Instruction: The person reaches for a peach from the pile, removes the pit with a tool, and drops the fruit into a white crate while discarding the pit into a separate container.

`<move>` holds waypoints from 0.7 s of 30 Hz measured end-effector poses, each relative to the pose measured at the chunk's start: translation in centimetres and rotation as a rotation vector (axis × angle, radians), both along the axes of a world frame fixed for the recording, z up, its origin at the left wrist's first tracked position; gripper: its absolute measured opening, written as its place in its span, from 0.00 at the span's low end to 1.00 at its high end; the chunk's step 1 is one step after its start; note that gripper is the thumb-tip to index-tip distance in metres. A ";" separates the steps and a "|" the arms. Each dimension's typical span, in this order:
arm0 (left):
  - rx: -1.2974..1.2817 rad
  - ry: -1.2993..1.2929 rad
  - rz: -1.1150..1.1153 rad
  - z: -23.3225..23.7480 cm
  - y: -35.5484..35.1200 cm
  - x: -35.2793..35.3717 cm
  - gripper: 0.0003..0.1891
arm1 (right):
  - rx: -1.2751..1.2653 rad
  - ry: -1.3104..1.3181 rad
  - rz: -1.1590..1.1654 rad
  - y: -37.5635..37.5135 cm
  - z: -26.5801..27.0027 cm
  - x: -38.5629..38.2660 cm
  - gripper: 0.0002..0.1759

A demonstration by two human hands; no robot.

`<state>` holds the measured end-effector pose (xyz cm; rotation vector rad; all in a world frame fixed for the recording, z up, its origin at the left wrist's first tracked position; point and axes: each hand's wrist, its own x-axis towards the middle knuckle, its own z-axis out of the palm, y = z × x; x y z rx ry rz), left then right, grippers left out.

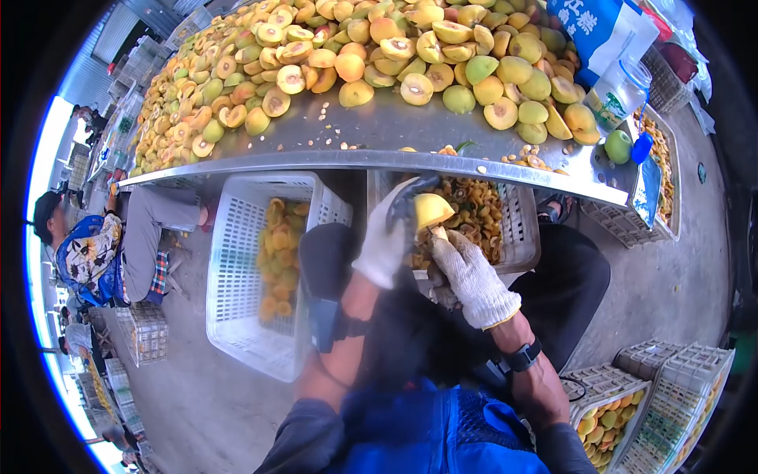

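My left hand [387, 229], in a white glove with dark fingertips, is closed on a yellow peach half [433, 209] over the crate below the table edge. My right hand [472, 278], in a white knitted glove, is just below that half. Its fingers are curled with the thumb side toward the fruit; what they hold is too small and hidden to name. Beneath both hands, a crate [517, 229] contains brownish-yellow fruit pieces. To the left stands a white perforated crate [260, 186] with peach halves [280, 253] in it.
A metal table [316, 138] bears a large heap of halved peaches [316, 55]. At its right end are a plastic jar [620, 91], a green fruit [618, 147] and a blue bag [588, 35]. Fruit crates [675, 395] stand lower right. Another person [95, 253] sits at left.
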<state>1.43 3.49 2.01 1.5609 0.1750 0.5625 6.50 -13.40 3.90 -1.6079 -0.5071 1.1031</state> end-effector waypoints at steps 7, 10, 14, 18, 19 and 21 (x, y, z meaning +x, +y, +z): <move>0.112 -0.006 0.169 -1.8 -1.5 -0.3 0.19 | 0.154 -0.592 -0.024 0.2 -2.1 -1.0 0.15; 0.646 -0.092 0.266 -2.0 -1.8 -0.2 0.17 | 0.175 -1.364 -0.119 0.9 -3.0 -2.1 0.12; 0.664 -0.100 0.335 -2.2 -1.8 0.0 0.16 | 0.081 -1.033 -0.005 0.8 -1.3 -1.9 0.10; -0.311 0.076 0.096 0.8 -2.9 0.7 0.14 | 0.173 -0.510 0.000 0.7 -2.3 -1.5 0.14; -0.206 0.033 0.072 1.6 -2.7 0.8 0.13 | 0.171 -0.277 -0.018 0.9 -1.6 -1.4 0.17; -0.250 0.073 0.024 0.8 -1.9 1.0 0.13 | 0.143 0.015 -0.032 0.7 -0.7 -0.7 0.21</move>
